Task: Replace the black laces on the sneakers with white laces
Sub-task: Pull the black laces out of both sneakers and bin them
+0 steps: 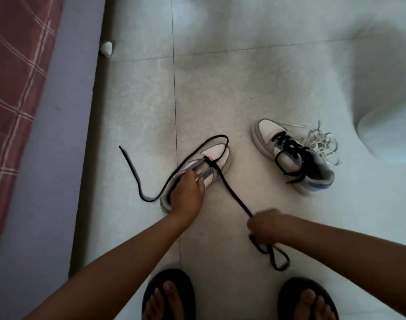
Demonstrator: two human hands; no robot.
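Observation:
Two pale grey-and-white sneakers stand on the tiled floor. My left hand (186, 192) presses down on the nearer sneaker (217, 155), gripping its tongue area. One black lace (234, 192) runs through only its lowest eyelets; one end trails left in a loop, the other stretches taut to my right hand (265, 225), which is closed around it with slack bunched below. The second sneaker (296, 158) lies to the right, still threaded with a black lace. A tangle of white laces (322, 142) lies just behind it.
A bed edge with a red checked cover (15, 93) and lilac side runs along the left. My two feet in black sandals (168, 296) stand at the bottom. A pale rounded object (386, 137) sits at the right edge. A small white scrap (106, 49) lies by the bed.

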